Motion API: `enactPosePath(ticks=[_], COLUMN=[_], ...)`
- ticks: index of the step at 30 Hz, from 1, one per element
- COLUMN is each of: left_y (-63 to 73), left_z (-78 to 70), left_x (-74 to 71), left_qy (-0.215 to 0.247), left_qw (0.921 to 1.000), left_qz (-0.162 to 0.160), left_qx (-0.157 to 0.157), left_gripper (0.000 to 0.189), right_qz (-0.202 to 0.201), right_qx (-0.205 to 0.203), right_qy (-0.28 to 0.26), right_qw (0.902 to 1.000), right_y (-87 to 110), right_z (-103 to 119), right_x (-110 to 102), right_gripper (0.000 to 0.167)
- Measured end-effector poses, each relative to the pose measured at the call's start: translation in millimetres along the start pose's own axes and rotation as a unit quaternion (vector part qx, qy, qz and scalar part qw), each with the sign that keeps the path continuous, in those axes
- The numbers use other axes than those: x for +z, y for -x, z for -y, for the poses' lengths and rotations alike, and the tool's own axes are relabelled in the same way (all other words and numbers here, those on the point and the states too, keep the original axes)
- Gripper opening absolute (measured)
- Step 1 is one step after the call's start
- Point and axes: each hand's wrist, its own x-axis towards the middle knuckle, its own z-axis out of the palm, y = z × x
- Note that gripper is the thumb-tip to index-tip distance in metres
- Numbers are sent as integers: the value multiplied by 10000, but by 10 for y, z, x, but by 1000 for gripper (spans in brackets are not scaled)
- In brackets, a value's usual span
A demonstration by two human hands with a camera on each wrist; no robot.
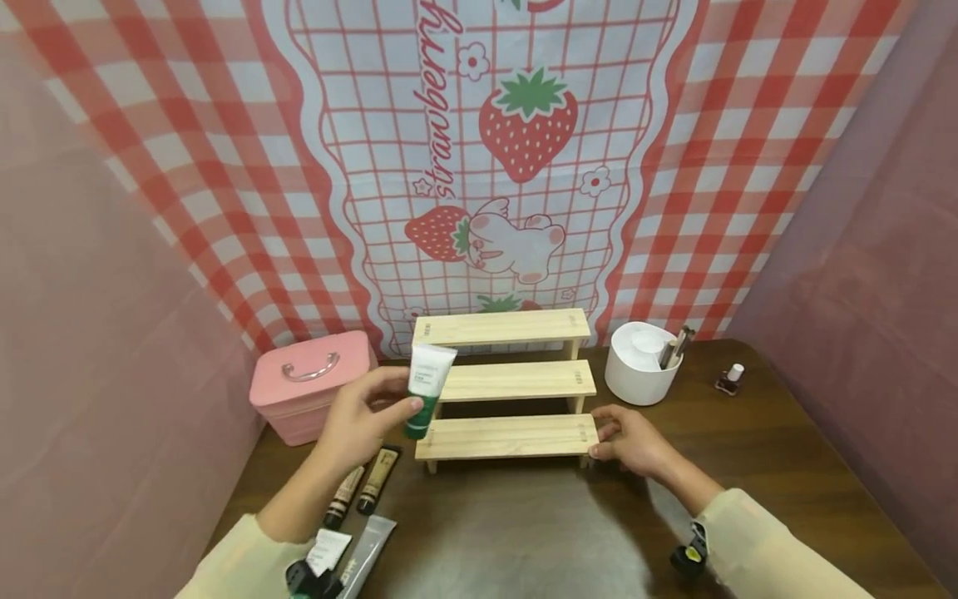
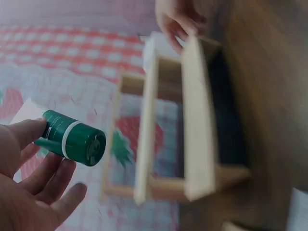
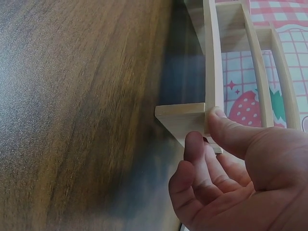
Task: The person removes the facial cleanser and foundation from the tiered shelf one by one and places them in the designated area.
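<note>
My left hand (image 1: 362, 416) pinches a white and green squeeze tube (image 1: 428, 383) between thumb and fingers. It holds the tube upright, cap down, in front of the left end of a three-step wooden display rack (image 1: 516, 380). In the left wrist view the green cap (image 2: 86, 144) points toward the rack. At the rack's right end, my right hand (image 1: 632, 441) grips the lowest step. Seen from the right wrist, the thumb (image 3: 221, 120) lies on the step's edge while the other fingers curl beneath it.
Several tubes, among them a gold one (image 1: 379, 480) and a grey one (image 1: 367, 553), lie at the front left. A pink case (image 1: 310, 391) stands left of the rack. To the right are a white round organizer (image 1: 636, 374) with brushes and a nail polish bottle (image 1: 729, 380).
</note>
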Motion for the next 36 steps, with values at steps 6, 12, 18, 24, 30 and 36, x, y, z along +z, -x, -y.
enactPosePath(ticks=[6, 12, 18, 24, 30, 36], left_y=[568, 1068, 1438, 1607, 1715, 1800], left_z=[387, 767, 1050, 1234, 1401, 1534], left_x=[-390, -747, -1043, -1314, -1460, -1501], left_qy=[-449, -535, -230, -181, 45, 17], left_qw=[9984, 9929, 9759, 9614, 9410, 9338], left_qz=[184, 574, 1059, 1624, 1977, 2061], left_qx=[-292, -898, -1894, -2215, -2746, -2925], left_gripper=[33, 37, 44, 47, 52, 49], right_qz=[-7, 30, 27, -12, 14, 29], right_qx=[3, 35, 17, -6, -37, 39], right_qy=[12, 32, 39, 134, 157, 133], right_qw=[10000, 10000, 10000, 9999, 9999, 9999], right_y=[-1, -8, -14, -16, 2, -24], right_z=[-12, -24, -23, -16, -3, 5], right_x=[9, 22, 11, -8, -19, 4], right_gripper=[63, 62, 63, 64, 66, 65])
